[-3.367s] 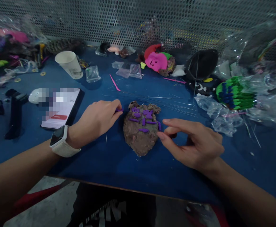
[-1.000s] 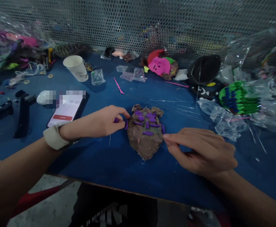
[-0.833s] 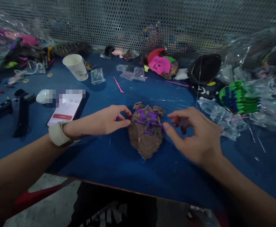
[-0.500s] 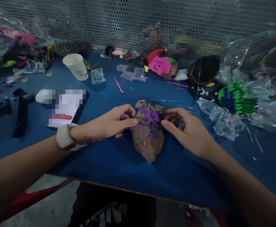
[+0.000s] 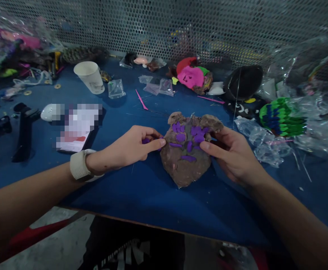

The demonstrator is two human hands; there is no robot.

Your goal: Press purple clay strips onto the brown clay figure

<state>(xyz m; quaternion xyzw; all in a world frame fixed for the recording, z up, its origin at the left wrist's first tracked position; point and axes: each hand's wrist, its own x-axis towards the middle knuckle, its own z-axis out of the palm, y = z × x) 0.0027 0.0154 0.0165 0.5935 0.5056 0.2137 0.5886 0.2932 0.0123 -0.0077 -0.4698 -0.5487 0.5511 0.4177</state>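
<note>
Between my hands, above the blue table, is a brown clay piece (image 5: 185, 172), wide at the top and pointed at the bottom. Several purple clay bits (image 5: 199, 133) are stuck on its upper half, on both sides of a grey strip (image 5: 188, 131) down its middle. My left hand (image 5: 137, 146) pinches the left edge with thumb and fingers; some purple clay (image 5: 146, 141) shows among those fingers. On the opposite edge my right hand (image 5: 234, 155) is closed, its thumb on the front and its other fingers partly hidden behind.
A phone (image 5: 81, 127), a white mouse (image 5: 51, 112) and a paper cup (image 5: 90, 77) stand left. Pink modelling tools (image 5: 141, 99) and small plastic bags (image 5: 116, 89) lie farther back. At right are a green-and-blue clay piece (image 5: 282, 118) and crumpled plastic (image 5: 262, 142). A perforated metal panel (image 5: 141, 26) rises behind.
The brown clay piece has turned to face me more squarely, so it looks wider. Its right side has shifted right, with my right hand now gripping that edge. My left hand has barely moved.
</note>
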